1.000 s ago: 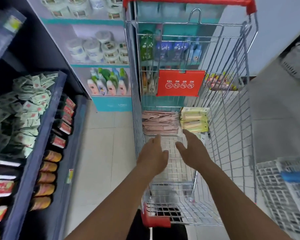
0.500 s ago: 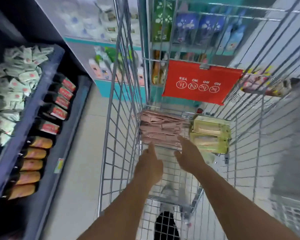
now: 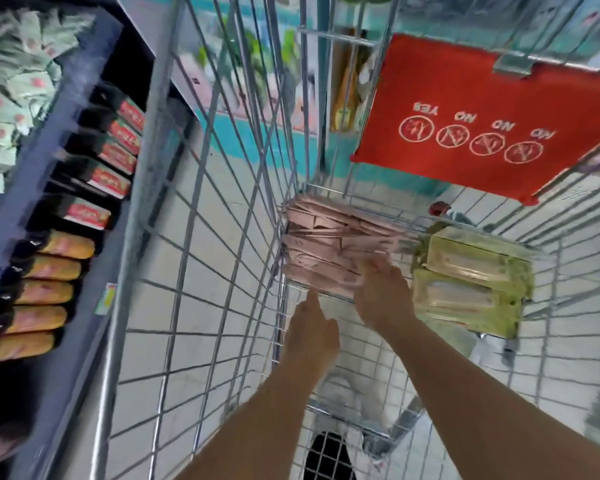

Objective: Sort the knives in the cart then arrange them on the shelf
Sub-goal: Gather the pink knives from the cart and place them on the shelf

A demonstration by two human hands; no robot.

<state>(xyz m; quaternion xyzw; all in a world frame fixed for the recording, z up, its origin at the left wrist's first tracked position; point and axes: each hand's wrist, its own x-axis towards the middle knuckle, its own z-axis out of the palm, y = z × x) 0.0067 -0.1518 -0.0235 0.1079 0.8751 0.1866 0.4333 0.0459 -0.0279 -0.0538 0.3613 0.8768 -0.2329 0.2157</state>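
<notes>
Two bare hands reach down into the wire cart (image 3: 201,258): the right hand (image 3: 383,299) lies with straight fingers on the near edge of the pink packs (image 3: 329,244), while the left hand (image 3: 310,336) hovers just short of them, fingers relaxed and holding nothing. Pink packs sit at 12 o'clock on the cart floor, green packs (image 3: 471,282) just beside them at 2 o'clock, the red sign (image 3: 465,123) above, and the shelf (image 3: 32,216) at 9 o'clock.

Both bare forearms stretch forward and down. The left hand (image 3: 310,336) has its fingers loosely extended, thumb up. The right hand (image 3: 383,296) reaches slightly farther, fingers (image 3: 376,266) spread and straight.
</notes>
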